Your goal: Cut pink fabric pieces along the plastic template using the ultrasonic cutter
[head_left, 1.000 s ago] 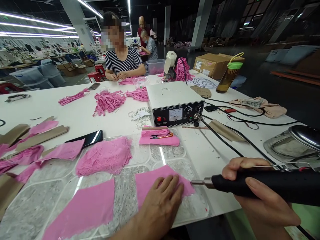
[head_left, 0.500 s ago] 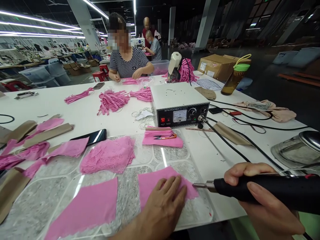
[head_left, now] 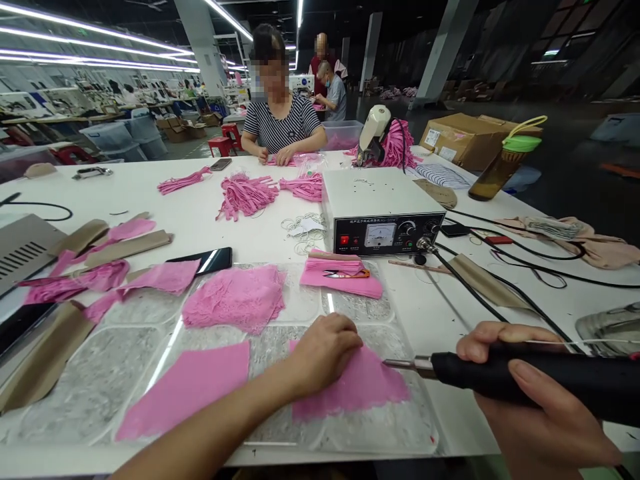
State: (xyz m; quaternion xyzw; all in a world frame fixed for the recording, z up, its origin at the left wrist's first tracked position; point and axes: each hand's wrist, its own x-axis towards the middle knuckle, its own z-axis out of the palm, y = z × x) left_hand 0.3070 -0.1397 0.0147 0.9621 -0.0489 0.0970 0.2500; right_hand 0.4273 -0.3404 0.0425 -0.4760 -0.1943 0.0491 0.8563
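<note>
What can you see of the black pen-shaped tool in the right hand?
The black pen-shaped tool has a matte, plastic-looking barrel and a slim silver metal nose. It lies nearly level, nose pointing left. The right hand wraps the barrel, thumb along its side. The nose reaches the right edge of the pink fabric piece; contact is unclear.

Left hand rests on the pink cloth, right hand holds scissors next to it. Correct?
One thing is off. The head view shows the right hand gripping a black-handled tool with a metal tip, not scissors. The scissors lie farther back on a folded pile. The left hand does rest on the pink cloth.
</note>
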